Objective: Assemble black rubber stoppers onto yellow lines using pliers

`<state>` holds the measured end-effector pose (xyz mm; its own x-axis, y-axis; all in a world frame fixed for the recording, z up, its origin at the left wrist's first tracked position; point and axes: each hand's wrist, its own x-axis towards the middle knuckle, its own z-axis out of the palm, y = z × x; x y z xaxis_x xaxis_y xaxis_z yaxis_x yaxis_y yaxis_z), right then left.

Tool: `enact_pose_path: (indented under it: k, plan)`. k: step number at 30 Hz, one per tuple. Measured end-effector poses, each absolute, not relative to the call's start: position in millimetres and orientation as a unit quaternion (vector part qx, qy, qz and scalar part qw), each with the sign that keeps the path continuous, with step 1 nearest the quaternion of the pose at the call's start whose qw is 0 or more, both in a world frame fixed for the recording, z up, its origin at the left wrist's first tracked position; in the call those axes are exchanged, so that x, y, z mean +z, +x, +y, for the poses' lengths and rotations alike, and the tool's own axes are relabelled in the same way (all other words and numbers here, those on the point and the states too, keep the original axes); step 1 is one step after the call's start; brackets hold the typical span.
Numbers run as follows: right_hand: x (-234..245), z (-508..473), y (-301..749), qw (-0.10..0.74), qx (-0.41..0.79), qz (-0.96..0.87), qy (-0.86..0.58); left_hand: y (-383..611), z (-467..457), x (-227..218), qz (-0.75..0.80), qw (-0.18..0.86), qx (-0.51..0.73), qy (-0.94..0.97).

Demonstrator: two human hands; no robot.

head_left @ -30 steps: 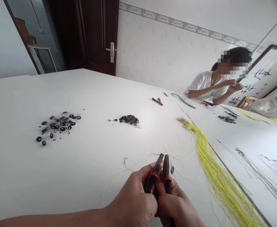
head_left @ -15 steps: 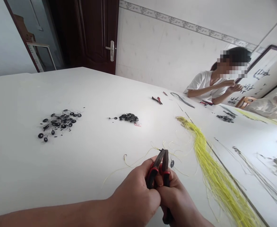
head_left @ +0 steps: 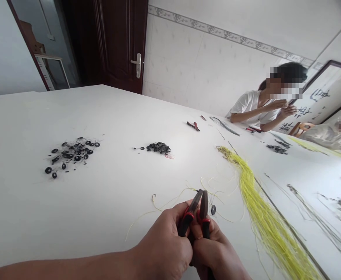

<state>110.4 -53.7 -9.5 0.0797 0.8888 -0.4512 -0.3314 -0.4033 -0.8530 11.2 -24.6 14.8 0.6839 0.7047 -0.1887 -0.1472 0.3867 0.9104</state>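
My right hand (head_left: pixel 215 243) is closed around the pliers (head_left: pixel 204 206), which have dark jaws and black handles with red trim. The jaws point away from me and stand slightly apart. My left hand (head_left: pixel 166 237) is closed against the pliers, pinching thin yellow fishing line (head_left: pixel 170 200); its fingertips are mostly hidden. A small black piece on the line lies by the jaw tip. Just right of the jaws is a black disc (head_left: pixel 213 210) on fine thread. One strand of line ends in a fish hook (head_left: pixel 153 198) on the left.
A bundle of yellow line (head_left: pixel 253 194) runs along the right. Black discs (head_left: pixel 77 158) lie scattered at left, with a pile of small black parts (head_left: pixel 159 147) mid-table. Another pair of pliers (head_left: pixel 193 125) lies farther back. A co-worker (head_left: pixel 252 107) sits across the table.
Both hands and the pliers have shifted slightly down in view. The jaws stand a little farther apart, and the black disc has moved slightly down with them.
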Motion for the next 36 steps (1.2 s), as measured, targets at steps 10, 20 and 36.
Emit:
enact_pose_path:
  k: [10, 20, 36]
  plan:
    - [-7.8, -57.3, 111.4, 0.468, 0.627, -0.209, -0.586, 13.6, -25.0, 4.7, 0.274, 0.796, 0.294, 0.453]
    - [3.1, -53.2, 112.0, 0.519, 0.619, -0.273, -0.523, 9.5, -22.2, 19.3, 0.316, 0.755, 0.279, 0.502]
    - [-8.5, -48.9, 112.8, 0.531, 0.598, -0.297, -0.522, 9.5, -20.6, -4.1, 0.318, 0.715, 0.279, 0.557]
